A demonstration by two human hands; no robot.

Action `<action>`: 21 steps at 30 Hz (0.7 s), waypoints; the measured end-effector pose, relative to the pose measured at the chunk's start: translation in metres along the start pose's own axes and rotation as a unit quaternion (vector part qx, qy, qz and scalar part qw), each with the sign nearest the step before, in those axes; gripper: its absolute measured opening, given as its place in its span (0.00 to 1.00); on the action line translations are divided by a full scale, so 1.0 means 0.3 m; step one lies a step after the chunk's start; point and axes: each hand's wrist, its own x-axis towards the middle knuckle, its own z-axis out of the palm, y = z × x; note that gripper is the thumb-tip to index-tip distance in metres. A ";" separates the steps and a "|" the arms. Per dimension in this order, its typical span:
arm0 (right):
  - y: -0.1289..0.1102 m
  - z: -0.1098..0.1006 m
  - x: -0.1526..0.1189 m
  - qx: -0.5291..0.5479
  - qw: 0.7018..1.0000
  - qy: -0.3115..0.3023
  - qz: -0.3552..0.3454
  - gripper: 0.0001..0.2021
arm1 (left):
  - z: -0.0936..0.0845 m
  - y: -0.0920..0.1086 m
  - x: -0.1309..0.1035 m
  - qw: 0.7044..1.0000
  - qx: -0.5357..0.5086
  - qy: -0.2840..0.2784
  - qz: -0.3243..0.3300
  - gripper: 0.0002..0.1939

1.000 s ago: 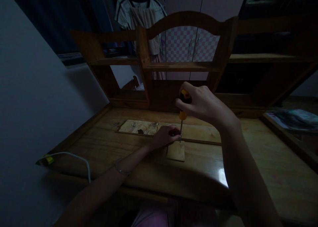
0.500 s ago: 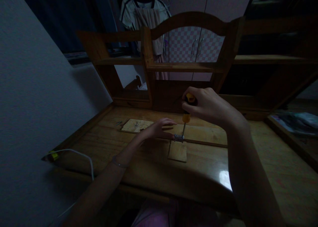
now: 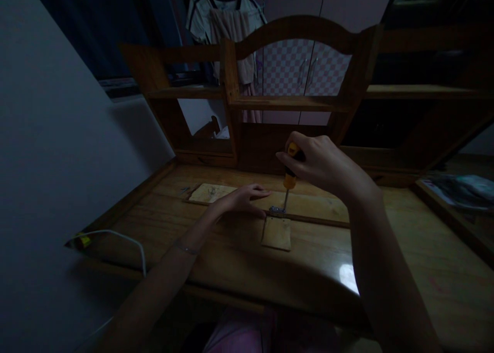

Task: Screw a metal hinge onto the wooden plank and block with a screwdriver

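My right hand (image 3: 318,160) is wrapped around the yellow and black handle of a screwdriver (image 3: 290,180). The screwdriver stands nearly upright, its tip down at the right end of a small metal hinge (image 3: 277,210). That hinge lies at the front edge of a long wooden board (image 3: 316,208), where a small square wooden piece (image 3: 276,234) meets it. Small dark holes show along the square piece's far edge. Resting on the long board left of the hinge, my left hand (image 3: 247,197) has its fingers stretched and thumb apart, holding nothing.
Small metal bits (image 3: 211,191) lie on the long board's left end. A white cable (image 3: 127,235) and a yellow object (image 3: 83,240) are at the desk's left front. A wooden shelf unit (image 3: 285,103) rises behind; papers (image 3: 463,191) lie at right.
The hinge sits slightly farther back, uncovering the square piece's far edge. My left hand has shifted a little left, off the hinge. My right thumb has straightened along the screwdriver handle.
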 end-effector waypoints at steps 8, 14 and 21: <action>0.012 -0.001 0.001 -0.007 0.999 -0.006 0.032 0.17 | -0.019 0.014 0.001 0.999 -0.016 -0.011 -0.035 0.38; 0.027 -0.003 0.011 0.004 1.000 0.007 0.011 0.15 | -0.007 0.007 -0.009 1.000 0.010 0.008 0.012 0.35; 0.032 0.033 0.023 -0.072 0.996 0.049 0.021 0.13 | 0.003 0.007 -0.029 0.986 0.159 0.017 0.042 0.33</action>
